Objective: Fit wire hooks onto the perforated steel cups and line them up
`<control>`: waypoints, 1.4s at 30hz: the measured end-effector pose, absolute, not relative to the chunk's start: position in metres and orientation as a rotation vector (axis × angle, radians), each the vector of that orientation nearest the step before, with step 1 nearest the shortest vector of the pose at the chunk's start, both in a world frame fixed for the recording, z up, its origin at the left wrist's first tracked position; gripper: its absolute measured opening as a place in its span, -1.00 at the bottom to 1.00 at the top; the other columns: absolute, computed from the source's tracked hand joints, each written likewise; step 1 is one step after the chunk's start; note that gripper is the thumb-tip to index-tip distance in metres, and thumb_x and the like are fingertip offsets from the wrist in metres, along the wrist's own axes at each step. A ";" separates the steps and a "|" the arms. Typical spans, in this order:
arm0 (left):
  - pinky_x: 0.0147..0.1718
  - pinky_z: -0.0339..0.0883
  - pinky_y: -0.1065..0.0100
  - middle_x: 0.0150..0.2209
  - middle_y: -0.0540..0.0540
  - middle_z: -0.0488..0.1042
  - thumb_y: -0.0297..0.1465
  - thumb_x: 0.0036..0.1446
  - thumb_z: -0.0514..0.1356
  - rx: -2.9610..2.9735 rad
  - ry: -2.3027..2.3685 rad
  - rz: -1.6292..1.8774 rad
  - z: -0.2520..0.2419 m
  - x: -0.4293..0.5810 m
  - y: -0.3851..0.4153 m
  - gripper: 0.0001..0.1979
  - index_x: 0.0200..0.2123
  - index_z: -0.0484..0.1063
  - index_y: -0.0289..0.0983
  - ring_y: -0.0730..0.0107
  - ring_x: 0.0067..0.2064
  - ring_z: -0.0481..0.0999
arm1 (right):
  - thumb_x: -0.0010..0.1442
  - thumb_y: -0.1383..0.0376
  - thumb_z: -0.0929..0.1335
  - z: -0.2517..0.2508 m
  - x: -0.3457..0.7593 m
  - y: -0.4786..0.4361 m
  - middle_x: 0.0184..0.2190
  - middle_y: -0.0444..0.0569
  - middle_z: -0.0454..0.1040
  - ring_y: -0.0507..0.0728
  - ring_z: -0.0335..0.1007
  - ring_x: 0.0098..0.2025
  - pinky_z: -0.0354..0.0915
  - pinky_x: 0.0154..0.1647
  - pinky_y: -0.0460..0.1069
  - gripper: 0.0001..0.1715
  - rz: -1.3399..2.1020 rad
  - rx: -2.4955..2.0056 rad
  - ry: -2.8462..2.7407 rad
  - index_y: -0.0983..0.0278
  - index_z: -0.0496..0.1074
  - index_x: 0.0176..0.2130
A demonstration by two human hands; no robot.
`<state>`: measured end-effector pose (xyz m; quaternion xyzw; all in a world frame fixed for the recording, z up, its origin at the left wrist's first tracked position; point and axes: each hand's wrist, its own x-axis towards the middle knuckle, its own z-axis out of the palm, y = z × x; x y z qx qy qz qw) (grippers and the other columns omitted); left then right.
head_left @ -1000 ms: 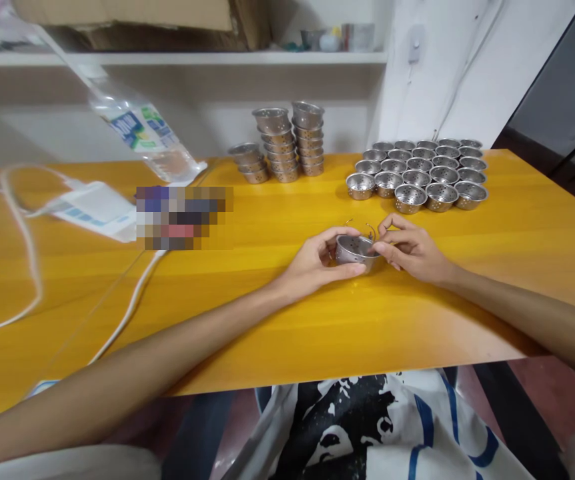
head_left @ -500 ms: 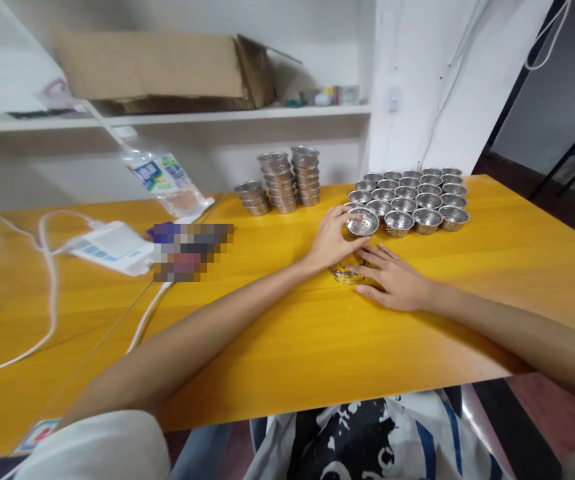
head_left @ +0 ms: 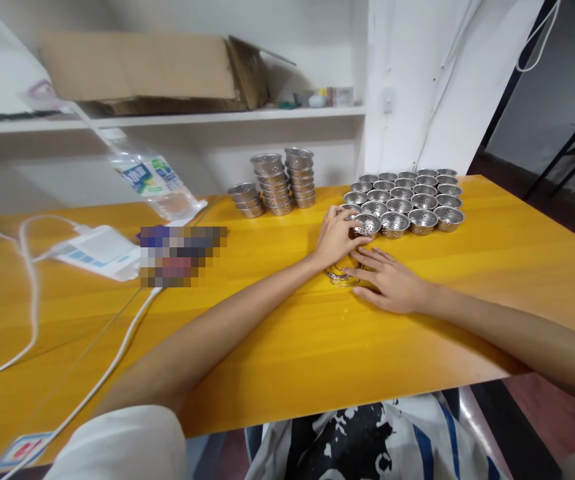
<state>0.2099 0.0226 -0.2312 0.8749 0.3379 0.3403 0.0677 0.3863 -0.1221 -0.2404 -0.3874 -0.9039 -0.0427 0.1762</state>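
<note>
Rows of perforated metal cups (head_left: 395, 223) stand on the yellow table. My left hand (head_left: 336, 235) has its thumb and fingers around a cup (head_left: 367, 225) at the front left corner of the rows. Just in front of it, my right hand (head_left: 387, 280) is spread, palm down, with its fingertips over a small pile of thin wire rings (head_left: 342, 277). The fingers partly cover the rings. Farther left are stacks of the same cups, a short one (head_left: 246, 200) and two taller ones (head_left: 276, 185).
On the yellow table (head_left: 267, 347), a plastic bottle (head_left: 155, 183), a white device (head_left: 100, 252) with cables and a blurred-out patch lie to the left. Behind, a white shelf (head_left: 217, 119) bears a cardboard box (head_left: 137, 67) and small items.
The cup in my left hand has come down into line with the front row of cups. My right hand remains spread by the rings. The view has shifted slightly.
</note>
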 end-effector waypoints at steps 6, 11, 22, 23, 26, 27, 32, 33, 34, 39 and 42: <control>0.42 0.18 -0.23 0.41 -0.27 0.46 -0.04 0.18 0.53 2.603 1.044 1.065 -0.226 0.203 0.018 -0.35 0.24 0.57 -0.20 -0.21 0.37 0.27 | 0.60 0.03 0.25 -0.241 0.386 -0.123 0.45 0.26 0.40 0.45 0.24 0.54 0.21 0.53 0.45 -0.38 -0.120 -1.100 -2.547 0.26 0.50 0.41; 0.45 0.08 -0.12 0.17 -0.17 0.58 -0.08 0.57 0.10 2.501 1.105 1.418 -0.180 0.174 0.040 -0.61 0.01 0.61 -0.20 0.00 0.34 0.28 | 0.59 0.11 0.25 -0.241 0.386 -0.125 0.43 0.21 0.45 0.43 0.31 0.51 0.30 0.49 0.42 -0.44 -0.092 -1.117 -2.523 0.26 0.54 0.36; 0.55 -0.51 -0.18 0.33 -0.09 0.40 0.21 0.20 0.40 2.402 1.498 1.244 -0.107 0.145 0.130 -0.36 -0.14 0.59 -0.31 0.11 0.46 -0.17 | 0.56 0.20 0.27 -0.239 0.388 -0.124 0.38 0.23 0.50 0.44 0.37 0.45 0.36 0.43 0.39 -0.50 -0.071 -1.110 -2.513 0.32 0.58 0.29; 0.54 -0.47 -0.22 0.31 -0.12 0.42 0.16 0.23 0.42 2.406 1.540 1.239 -0.108 0.146 0.132 -0.40 -0.17 0.59 -0.32 0.09 0.45 -0.16 | 0.55 0.22 0.27 -0.238 0.388 -0.124 0.34 0.24 0.52 0.43 0.42 0.40 0.38 0.40 0.38 -0.52 -0.060 -1.101 -2.500 0.33 0.60 0.26; 0.51 -0.31 -0.32 0.24 -0.17 0.44 -0.04 0.36 0.43 2.378 1.679 1.272 -0.103 0.151 0.135 -0.56 -0.20 0.56 -0.34 -0.01 0.42 -0.08 | 0.54 0.24 0.29 -0.238 0.388 -0.123 0.21 0.21 0.59 0.37 0.52 0.25 0.43 0.31 0.35 -0.59 -0.020 -1.058 -2.456 0.30 0.65 0.15; 0.50 -0.26 -0.32 0.24 -0.17 0.42 -0.11 0.42 0.40 2.365 1.713 1.299 -0.098 0.153 0.134 -0.63 -0.17 0.55 -0.34 -0.02 0.41 -0.05 | 0.54 0.24 0.30 -0.238 0.388 -0.123 0.19 0.20 0.60 0.35 0.53 0.22 0.44 0.29 0.34 -0.61 -0.008 -1.041 -2.445 0.28 0.67 0.13; 0.53 -0.12 -0.14 0.40 -0.14 0.16 -0.36 0.44 0.41 2.248 1.713 1.578 -0.071 0.151 0.113 -0.79 -0.09 0.43 -0.31 0.07 0.44 0.01 | 0.52 0.24 0.35 -0.237 0.392 -0.120 0.13 0.16 0.59 0.31 0.52 0.18 0.44 0.25 0.29 -0.67 0.049 -1.008 -2.379 0.23 0.68 0.10; 0.54 -0.08 -0.07 0.41 -0.15 0.15 -0.38 0.43 0.41 2.249 1.638 1.623 -0.073 0.148 0.100 -0.76 -0.11 0.40 -0.32 0.11 0.43 0.04 | 0.52 0.24 0.35 -0.233 0.394 -0.120 0.12 0.18 0.59 0.31 0.53 0.16 0.44 0.24 0.27 -0.67 0.056 -1.025 -2.362 0.24 0.66 0.11; 0.53 -0.02 0.00 0.40 -0.15 0.16 -0.38 0.45 0.39 2.280 1.540 1.632 -0.080 0.145 0.083 -0.77 -0.12 0.37 -0.32 0.16 0.42 0.11 | 0.50 0.24 0.36 -0.228 0.397 -0.120 0.10 0.18 0.58 0.30 0.54 0.14 0.45 0.22 0.25 -0.66 0.062 -1.051 -2.358 0.25 0.65 0.13; 0.31 0.42 0.02 0.27 -0.22 0.32 -0.12 0.38 0.37 2.363 1.136 1.379 -0.163 0.127 -0.031 -0.64 -0.26 0.40 -0.26 0.05 0.34 0.39 | 0.27 0.40 0.46 -0.201 0.412 -0.120 -0.04 0.06 0.62 0.24 0.56 -0.06 0.41 -0.05 0.08 -0.51 0.147 -1.237 -2.517 0.19 0.59 0.18; 0.33 0.39 -0.09 0.24 -0.27 0.38 -0.17 0.36 0.35 2.307 0.999 1.208 -0.202 0.121 -0.085 -0.69 -0.28 0.40 -0.24 0.02 0.29 0.48 | 0.22 0.54 0.39 -0.197 0.418 -0.117 -0.16 0.01 0.62 0.15 0.50 -0.22 0.31 -0.19 0.01 -0.53 0.137 -1.225 -2.617 0.21 0.62 0.06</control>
